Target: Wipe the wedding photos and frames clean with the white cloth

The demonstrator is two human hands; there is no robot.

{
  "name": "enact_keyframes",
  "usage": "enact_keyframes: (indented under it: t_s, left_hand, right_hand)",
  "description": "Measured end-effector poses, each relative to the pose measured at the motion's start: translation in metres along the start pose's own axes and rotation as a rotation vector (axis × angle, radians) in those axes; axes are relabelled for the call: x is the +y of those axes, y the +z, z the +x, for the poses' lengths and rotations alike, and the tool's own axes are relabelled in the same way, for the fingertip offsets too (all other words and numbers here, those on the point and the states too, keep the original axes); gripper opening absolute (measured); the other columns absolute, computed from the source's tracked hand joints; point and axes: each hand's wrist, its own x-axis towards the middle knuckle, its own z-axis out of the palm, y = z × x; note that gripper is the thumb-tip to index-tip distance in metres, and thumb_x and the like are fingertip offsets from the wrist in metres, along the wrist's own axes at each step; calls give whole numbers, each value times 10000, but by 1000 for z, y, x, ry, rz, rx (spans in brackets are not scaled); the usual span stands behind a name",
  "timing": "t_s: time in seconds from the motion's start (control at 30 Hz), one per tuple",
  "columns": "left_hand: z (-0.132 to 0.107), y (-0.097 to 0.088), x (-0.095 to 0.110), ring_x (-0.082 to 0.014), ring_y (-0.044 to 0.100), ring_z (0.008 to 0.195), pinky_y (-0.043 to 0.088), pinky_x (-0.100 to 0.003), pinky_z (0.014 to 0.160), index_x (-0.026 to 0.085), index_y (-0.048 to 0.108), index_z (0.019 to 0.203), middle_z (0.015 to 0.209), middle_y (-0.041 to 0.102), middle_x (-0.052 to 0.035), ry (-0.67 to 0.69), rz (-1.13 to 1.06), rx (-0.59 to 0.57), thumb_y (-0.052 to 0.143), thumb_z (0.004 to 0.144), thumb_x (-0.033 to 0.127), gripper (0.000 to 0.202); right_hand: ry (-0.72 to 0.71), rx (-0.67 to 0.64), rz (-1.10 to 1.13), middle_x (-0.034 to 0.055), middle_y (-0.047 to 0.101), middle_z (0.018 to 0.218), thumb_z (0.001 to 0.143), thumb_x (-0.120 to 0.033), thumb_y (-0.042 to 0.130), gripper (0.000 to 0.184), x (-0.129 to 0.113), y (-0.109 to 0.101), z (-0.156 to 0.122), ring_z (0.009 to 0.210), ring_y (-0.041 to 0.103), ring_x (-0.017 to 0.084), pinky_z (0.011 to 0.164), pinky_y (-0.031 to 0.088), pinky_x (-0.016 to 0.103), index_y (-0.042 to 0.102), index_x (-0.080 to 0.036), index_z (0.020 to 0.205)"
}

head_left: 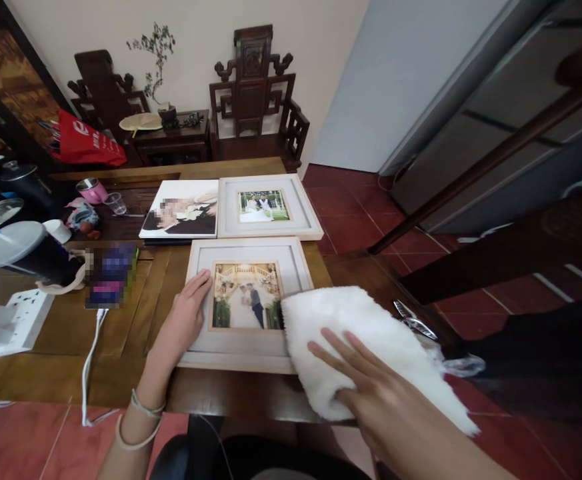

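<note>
A light wooden picture frame (198, 357) lies face up near the table's front edge, with a wedding photo (245, 293) inside a pale mat. My left hand (191, 313) rests on the frame's left rim, its fingers stretched out and close together. Over the right side of that frame drapes a fluffy white cloth (341, 313), which hangs past the table edge. My right hand (365, 380) presses on the cloth with spread fingers, the thumb tucked into a fold. Behind lie a second framed photo (303, 213) and a photo panel (163, 190).
Left on the wooden table (135, 360) are a phone (112, 273) with a white cable, a power strip (21, 327), a lidded drink cup (25, 250) and a pink mug (91, 191). A dark wooden chair (451, 267) stands close on the right.
</note>
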Motion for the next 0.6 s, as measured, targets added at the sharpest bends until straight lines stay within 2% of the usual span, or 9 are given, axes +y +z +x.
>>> enact_keyframes:
  t_s: [0.1, 0.3, 0.37, 0.47, 0.6]
  left_hand:
    - [-1, 0, 1, -202, 342, 1392, 302, -489, 1138, 181, 472, 1358, 1460, 438, -115, 8, 3, -5, 333, 739, -88, 689]
    - [-2, 1, 1, -219, 369, 1378, 323, -482, 1131, 154, 508, 1326, 1439, 462, -134, 7, 8, 22, 345, 747, -81, 646]
    - [-2, 2, 0, -219, 393, 1364, 341, -476, 1125, 163, 521, 1314, 1427, 478, -130, 10, 7, 51, 350, 751, -81, 636]
    - [-1, 4, -1, -219, 417, 1350, 354, -459, 1123, 141, 537, 1298, 1410, 496, -144, 23, 12, 83, 343, 762, -81, 612]
    - [0, 5, -1, -221, 424, 1345, 345, -452, 1131, 115, 547, 1289, 1401, 504, -154, 34, 12, 93, 342, 771, -73, 588]
  right_hand:
    - [-33, 21, -49, 107, 522, 1383, 605, 21, 498, 268, 13, 1, 17, 1359, 331, 350, 1106, 332, 556, 670, -185, 606]
    - [-11, 2, -183, 184, 536, 1349, 600, 77, 486, 330, 55, -7, 88, 1333, 365, 378, 1092, 349, 551, 720, -102, 749]
    - [-5, 13, -210, 197, 546, 1333, 595, 93, 480, 347, 60, -9, 100, 1323, 375, 389, 1088, 358, 549, 725, -86, 765]
    - [-36, 36, -168, 204, 549, 1327, 602, 80, 490, 314, 52, -6, 87, 1323, 361, 408, 1082, 356, 566, 719, -88, 735]
    - [-74, 39, -32, 157, 523, 1370, 627, 25, 484, 255, 19, -2, 33, 1357, 308, 381, 1087, 339, 585, 673, -147, 636]
